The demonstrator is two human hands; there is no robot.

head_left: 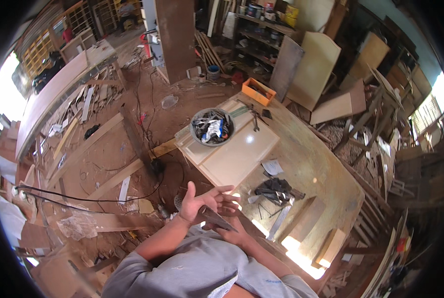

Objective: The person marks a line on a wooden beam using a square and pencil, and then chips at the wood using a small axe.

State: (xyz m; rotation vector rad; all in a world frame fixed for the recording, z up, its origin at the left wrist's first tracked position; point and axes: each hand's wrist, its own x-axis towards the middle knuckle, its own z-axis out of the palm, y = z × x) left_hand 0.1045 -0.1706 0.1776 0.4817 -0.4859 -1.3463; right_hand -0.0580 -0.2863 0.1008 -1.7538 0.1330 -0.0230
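Note:
My left hand is raised in front of my body, palm turned up, its fingers stretched out and apart. Just below it, my right hand is closed on a dark brown tapered piece, whose blunt end points toward the left palm. Whether that piece is wood or folded sheet I cannot tell. The right fingers are partly hidden behind it. Beyond both hands stands a wooden worktable. On it, nearest the hands, are a crumpled black bag and a metal strip.
A round tub of tools sits on a pale panel on the table. Behind it are an orange box and pincers. Wood blocks lie at the near right. Cables and timber cover the floor to the left.

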